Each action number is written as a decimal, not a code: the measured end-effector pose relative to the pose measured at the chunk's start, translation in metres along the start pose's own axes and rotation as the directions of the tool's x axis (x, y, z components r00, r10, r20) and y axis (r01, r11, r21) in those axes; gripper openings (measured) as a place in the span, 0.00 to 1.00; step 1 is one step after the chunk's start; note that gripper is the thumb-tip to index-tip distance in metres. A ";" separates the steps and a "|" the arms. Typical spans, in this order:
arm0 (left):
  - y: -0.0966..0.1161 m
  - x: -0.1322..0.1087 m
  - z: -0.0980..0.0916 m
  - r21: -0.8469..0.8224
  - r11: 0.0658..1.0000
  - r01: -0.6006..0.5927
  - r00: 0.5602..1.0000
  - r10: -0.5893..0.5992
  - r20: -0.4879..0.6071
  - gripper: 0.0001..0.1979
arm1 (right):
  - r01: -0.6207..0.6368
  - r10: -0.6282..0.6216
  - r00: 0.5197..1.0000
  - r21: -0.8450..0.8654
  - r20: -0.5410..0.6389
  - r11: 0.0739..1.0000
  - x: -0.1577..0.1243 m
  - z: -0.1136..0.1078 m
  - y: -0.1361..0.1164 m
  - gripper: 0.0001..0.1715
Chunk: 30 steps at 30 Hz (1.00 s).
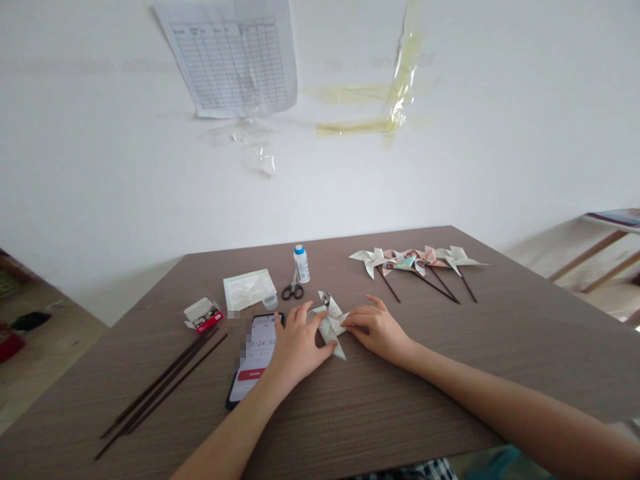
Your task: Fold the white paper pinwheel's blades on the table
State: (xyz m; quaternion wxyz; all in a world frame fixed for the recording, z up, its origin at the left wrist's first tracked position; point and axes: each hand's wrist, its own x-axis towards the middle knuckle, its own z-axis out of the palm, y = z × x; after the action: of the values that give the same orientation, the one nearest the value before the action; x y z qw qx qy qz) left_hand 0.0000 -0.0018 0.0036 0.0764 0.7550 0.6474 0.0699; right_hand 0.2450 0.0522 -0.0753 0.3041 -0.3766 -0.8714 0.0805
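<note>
A pinwheel folded from printed paper (331, 327) lies on the table between my hands. My left hand (299, 340) holds it from the left, with thumb and index finger on its blades and the other fingers spread. From the right, my right hand (380, 332) pinches the tip of one blade between closed fingers. I cannot see whether anything small is in that pinch. Just left of my left hand, a phone (255, 357) shows a running timer.
Behind my hands are scissors (293, 291), a glue bottle (301, 265) and paper sheets (249, 288). Left lie a small red-and-white box (203, 315) and dark sticks (159, 385). Several pinwheels on sticks (415, 261) lie at the back right. The table (475, 347) meets a white wall.
</note>
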 end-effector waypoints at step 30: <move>0.002 0.000 -0.004 -0.017 1.000 -0.013 1.000 0.014 0.011 0.26 | -0.018 0.022 0.999 -0.098 0.032 0.995 0.008 0.003 -0.006 0.17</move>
State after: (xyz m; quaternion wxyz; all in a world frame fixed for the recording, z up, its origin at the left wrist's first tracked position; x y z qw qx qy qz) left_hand 0.0014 -0.0023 0.0082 0.0860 0.7590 0.6413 0.0721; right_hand 0.2356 0.0535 -0.0717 0.2703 -0.3983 -0.8753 0.0470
